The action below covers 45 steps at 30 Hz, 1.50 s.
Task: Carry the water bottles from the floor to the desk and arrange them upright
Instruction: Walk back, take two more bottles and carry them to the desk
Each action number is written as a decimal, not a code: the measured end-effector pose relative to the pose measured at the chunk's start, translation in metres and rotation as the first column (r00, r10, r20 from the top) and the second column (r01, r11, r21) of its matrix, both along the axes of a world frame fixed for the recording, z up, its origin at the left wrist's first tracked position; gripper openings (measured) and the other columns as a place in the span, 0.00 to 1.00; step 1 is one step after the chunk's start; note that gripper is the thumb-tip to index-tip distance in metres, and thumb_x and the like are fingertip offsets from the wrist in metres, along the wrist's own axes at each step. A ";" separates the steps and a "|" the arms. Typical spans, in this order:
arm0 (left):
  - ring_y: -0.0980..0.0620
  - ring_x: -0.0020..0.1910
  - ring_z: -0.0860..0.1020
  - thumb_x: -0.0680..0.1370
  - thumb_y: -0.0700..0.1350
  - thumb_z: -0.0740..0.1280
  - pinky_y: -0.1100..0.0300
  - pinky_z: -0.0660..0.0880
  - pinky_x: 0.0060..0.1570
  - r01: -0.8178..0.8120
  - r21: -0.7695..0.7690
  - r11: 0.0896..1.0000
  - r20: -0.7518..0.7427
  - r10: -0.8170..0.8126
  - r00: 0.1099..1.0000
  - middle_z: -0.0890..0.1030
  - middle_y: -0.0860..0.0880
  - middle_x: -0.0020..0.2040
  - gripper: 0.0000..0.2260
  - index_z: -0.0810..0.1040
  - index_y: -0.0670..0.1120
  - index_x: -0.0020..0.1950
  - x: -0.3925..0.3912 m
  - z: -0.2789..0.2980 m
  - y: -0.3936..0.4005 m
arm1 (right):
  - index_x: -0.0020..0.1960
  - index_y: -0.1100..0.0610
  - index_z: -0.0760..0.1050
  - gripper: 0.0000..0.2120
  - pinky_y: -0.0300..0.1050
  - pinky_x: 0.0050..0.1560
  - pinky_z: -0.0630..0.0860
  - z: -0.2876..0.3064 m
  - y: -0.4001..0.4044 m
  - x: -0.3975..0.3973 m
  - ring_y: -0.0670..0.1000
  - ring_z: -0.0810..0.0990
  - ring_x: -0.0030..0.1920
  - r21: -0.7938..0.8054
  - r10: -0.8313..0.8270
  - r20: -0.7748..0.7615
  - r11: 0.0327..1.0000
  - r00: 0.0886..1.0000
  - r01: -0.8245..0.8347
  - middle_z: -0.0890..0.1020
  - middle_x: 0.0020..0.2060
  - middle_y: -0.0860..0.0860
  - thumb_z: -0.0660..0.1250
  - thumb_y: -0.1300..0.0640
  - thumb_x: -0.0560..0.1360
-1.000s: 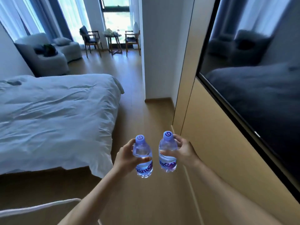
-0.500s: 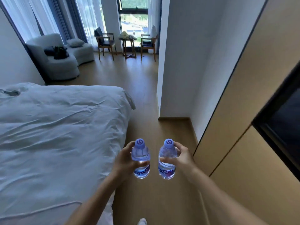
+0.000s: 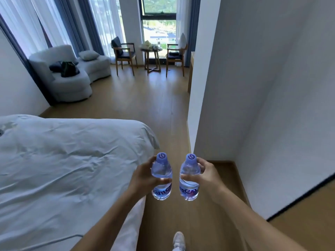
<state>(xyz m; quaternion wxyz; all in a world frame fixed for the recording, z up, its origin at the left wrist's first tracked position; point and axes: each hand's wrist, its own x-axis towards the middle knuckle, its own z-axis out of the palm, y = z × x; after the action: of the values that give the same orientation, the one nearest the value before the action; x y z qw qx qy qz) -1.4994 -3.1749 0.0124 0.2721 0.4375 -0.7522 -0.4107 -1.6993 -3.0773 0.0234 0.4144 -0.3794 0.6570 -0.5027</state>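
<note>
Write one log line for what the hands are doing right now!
left hand: holds left bottle upright | right hand: holds right bottle upright | place: between bed and wall

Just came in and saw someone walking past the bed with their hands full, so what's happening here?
A person is carrying two small clear plastic water bottles with lilac caps, both upright and side by side. The left hand grips the left bottle and the right hand grips the right bottle. They stand on the wooden floor between the white-covered bed and a white wall. Neither bottle has been set down.
</note>
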 end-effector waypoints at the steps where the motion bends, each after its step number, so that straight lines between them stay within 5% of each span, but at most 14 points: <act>1: 0.58 0.43 0.83 0.53 0.61 0.78 0.54 0.80 0.48 -0.012 0.016 1.000 -0.009 0.012 1.000 0.85 0.57 0.44 0.29 0.78 0.59 0.52 -0.015 -0.002 -0.032 | 0.60 0.58 0.77 0.28 0.56 0.57 0.80 0.000 -0.034 -0.015 0.59 0.84 0.51 -0.001 0.014 0.008 1.000 1.000 -0.014 0.85 0.50 0.57 0.80 0.65 0.63; 7: 0.56 0.45 0.82 0.60 0.51 0.82 0.55 0.79 0.50 -0.052 0.012 0.999 0.017 0.052 0.999 0.84 0.56 0.47 0.26 0.76 0.57 0.54 -0.087 0.005 -0.193 | 0.62 0.59 0.76 0.29 0.57 0.59 0.79 0.018 -0.207 -0.090 0.56 0.84 0.51 0.032 0.091 -0.015 0.995 0.996 -0.090 0.84 0.52 0.56 0.81 0.64 0.63; 14: 0.54 0.47 0.82 0.61 0.54 0.81 0.55 0.80 0.49 -0.067 0.007 0.998 0.033 0.067 0.997 0.83 0.56 0.49 0.27 0.75 0.56 0.57 -0.152 -0.004 -0.377 | 0.58 0.54 0.78 0.26 0.53 0.55 0.81 0.006 -0.395 -0.159 0.53 0.85 0.49 0.028 0.060 -0.041 0.998 0.997 -0.059 0.85 0.49 0.52 0.81 0.62 0.62; 18: 0.57 0.45 0.82 0.59 0.56 0.81 0.54 0.80 0.48 -0.056 0.037 0.998 0.015 0.056 0.998 0.83 0.58 0.47 0.29 0.76 0.56 0.57 -0.188 -0.018 -0.500 | 0.54 0.49 0.79 0.23 0.40 0.47 0.82 -0.010 -0.510 -0.193 0.50 0.85 0.47 0.031 0.046 -0.041 0.999 0.998 -0.045 0.86 0.45 0.48 0.82 0.60 0.62; 25: 0.55 0.44 0.82 0.54 0.59 0.78 0.52 0.79 0.48 0.020 0.035 0.999 0.027 -0.020 0.999 0.84 0.58 0.43 0.26 0.75 0.63 0.50 -0.256 0.001 -0.709 | 0.54 0.47 0.79 0.23 0.37 0.45 0.81 0.001 -0.704 -0.253 0.45 0.84 0.46 0.038 -0.010 -0.090 0.999 0.996 0.013 0.85 0.45 0.44 0.82 0.56 0.62; 32: 0.54 0.44 0.81 0.56 0.54 0.81 0.57 0.77 0.47 0.018 0.047 0.999 0.067 -0.021 0.998 0.83 0.58 0.43 0.28 0.77 0.59 0.53 -0.341 0.007 -0.888 | 0.55 0.49 0.80 0.22 0.44 0.50 0.82 -0.001 -0.875 -0.333 0.48 0.85 0.46 0.009 -0.105 -0.093 0.994 0.990 0.106 0.85 0.46 0.46 0.81 0.56 0.63; 36: 0.54 0.47 0.82 0.54 0.56 0.79 0.51 0.78 0.52 0.031 0.106 0.994 0.047 -0.036 0.998 0.83 0.58 0.45 0.29 0.77 0.59 0.53 -0.403 -0.006 -0.991 | 0.56 0.51 0.79 0.24 0.50 0.53 0.82 -0.014 -0.981 -0.390 0.50 0.85 0.47 0.011 -0.104 -0.094 0.994 0.990 0.105 0.85 0.46 0.49 0.81 0.59 0.62; 45: 0.57 0.46 0.82 0.54 0.58 0.77 0.52 0.79 0.51 0.062 0.128 0.990 0.082 -0.072 0.994 0.83 0.63 0.43 0.27 0.73 0.70 0.50 -0.546 0.007 -1.212 | 0.54 0.48 0.79 0.23 0.48 0.53 0.80 0.007 -1.193 -0.527 0.48 0.84 0.47 -0.005 -0.112 -0.151 0.994 0.982 0.113 0.85 0.44 0.46 0.80 0.49 0.61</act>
<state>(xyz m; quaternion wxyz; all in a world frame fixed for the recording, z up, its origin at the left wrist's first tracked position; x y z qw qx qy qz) -2.0452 -4.3865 0.0194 0.1973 0.4456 -0.7502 -0.4469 -2.2262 -4.2703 0.0305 0.3349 -0.3780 0.7078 -0.4940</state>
